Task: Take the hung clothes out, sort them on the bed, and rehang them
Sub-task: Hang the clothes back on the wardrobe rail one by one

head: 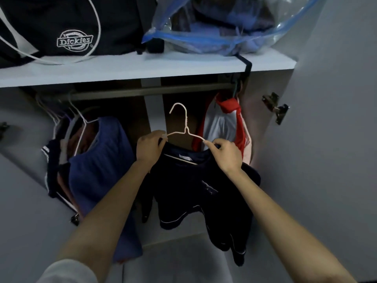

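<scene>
Below rail (151,91): left hand (149,147), right hand (227,155) pinch hanger (184,127) shoulders through navy top (195,184); you lift level, hook rail squarely.

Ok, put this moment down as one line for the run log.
left hand: grips white hanger shoulder | right hand: pinches other shoulder | dark top: on hanger | hook: below rail, unhooked

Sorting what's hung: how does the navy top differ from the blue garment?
The navy top is on a hanger clear of the rod, held by the left hand and right hand; the blue garment hangs from that rod. The navy top has pale piping; the blue garment looks plain. Both use wire hangers.
</scene>
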`<state>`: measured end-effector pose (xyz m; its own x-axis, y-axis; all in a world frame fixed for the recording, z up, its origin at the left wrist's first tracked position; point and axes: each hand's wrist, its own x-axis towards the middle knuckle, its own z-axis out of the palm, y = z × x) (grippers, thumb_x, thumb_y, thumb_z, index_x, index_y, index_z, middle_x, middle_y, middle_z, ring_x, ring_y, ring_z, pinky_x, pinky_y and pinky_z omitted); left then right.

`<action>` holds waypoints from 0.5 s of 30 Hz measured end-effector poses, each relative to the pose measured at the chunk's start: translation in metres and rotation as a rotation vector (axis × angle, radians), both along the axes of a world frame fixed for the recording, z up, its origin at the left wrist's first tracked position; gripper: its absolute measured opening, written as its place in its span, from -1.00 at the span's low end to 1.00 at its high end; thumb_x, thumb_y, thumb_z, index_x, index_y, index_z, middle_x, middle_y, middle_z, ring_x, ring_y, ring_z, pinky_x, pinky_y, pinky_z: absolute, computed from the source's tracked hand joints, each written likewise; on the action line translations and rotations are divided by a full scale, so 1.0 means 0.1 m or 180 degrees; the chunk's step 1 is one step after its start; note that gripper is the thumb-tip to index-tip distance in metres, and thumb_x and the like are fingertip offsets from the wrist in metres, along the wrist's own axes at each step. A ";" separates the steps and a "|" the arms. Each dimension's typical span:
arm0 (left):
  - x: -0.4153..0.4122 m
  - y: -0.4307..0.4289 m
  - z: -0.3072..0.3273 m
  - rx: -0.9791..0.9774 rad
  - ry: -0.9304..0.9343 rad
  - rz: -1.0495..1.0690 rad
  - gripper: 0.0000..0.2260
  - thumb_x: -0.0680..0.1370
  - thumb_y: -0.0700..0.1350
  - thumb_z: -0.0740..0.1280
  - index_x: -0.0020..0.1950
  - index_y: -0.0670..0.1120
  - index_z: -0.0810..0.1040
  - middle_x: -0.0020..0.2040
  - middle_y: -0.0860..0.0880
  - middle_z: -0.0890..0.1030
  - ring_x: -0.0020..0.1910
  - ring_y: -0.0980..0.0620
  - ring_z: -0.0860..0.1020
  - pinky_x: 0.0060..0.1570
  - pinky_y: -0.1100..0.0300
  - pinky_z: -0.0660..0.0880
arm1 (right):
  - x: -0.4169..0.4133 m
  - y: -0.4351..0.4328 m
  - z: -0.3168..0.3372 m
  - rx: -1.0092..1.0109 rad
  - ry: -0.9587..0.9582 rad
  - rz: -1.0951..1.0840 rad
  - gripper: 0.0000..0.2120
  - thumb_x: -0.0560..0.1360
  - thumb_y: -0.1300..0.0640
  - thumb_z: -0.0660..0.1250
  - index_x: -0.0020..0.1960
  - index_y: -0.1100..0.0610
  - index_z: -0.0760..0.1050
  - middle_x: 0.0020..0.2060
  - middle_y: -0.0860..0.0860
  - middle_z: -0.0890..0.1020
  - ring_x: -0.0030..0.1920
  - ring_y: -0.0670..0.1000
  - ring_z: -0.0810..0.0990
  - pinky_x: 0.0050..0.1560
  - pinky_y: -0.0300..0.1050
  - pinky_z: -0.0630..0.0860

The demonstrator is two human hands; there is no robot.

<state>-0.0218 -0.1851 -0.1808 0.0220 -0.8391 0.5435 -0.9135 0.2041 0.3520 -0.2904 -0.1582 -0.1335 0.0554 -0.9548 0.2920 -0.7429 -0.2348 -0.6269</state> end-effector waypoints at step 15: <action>0.66 -0.75 -0.06 0.0659 -0.0018 0.0024 -0.55 0.65 0.09 0.20 0.49 -0.09 0.38 0.46 -0.16 0.42 0.37 -0.17 0.43 0.37 -0.20 0.30 | 0.64 -1.05 0.27 0.0005 -0.0345 -0.0809 -0.48 0.54 -0.24 0.27 -0.34 0.18 0.40 -0.48 0.03 0.47 -0.33 0.12 0.54 -0.35 0.00 0.38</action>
<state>0.0441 -0.2596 -0.1870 0.0262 -0.9327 0.3596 -0.9168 0.1210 0.3807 -0.2267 -0.2635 -0.1062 -0.2176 -0.9345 0.2817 -0.7064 -0.0484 -0.7061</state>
